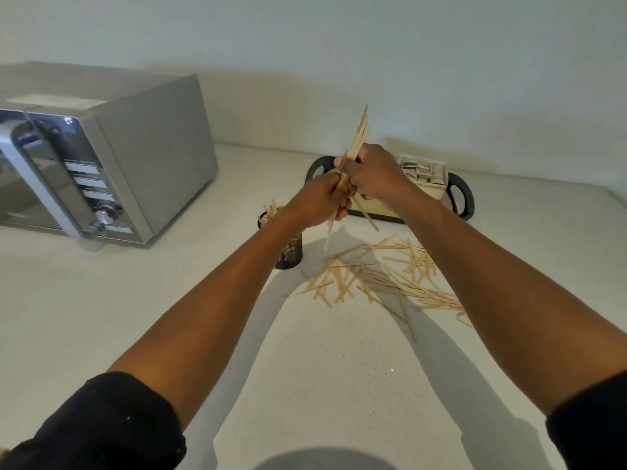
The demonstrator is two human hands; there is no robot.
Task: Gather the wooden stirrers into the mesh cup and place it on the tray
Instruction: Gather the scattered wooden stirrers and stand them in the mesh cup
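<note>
Both hands meet above the counter and hold one bundle of wooden stirrers upright. My left hand grips its lower part and my right hand grips just above. The sticks poke out above and below the fists. A black mesh cup stands under my left wrist, partly hidden by the forearm, with a few stirrers in it. Many loose stirrers lie scattered on the counter to the right of the cup. The black-handled tray sits behind the hands, largely hidden by them.
A silver microwave stands at the left. On the tray a holder with paper packets sits at its right end. The white counter meets the wall behind the tray.
</note>
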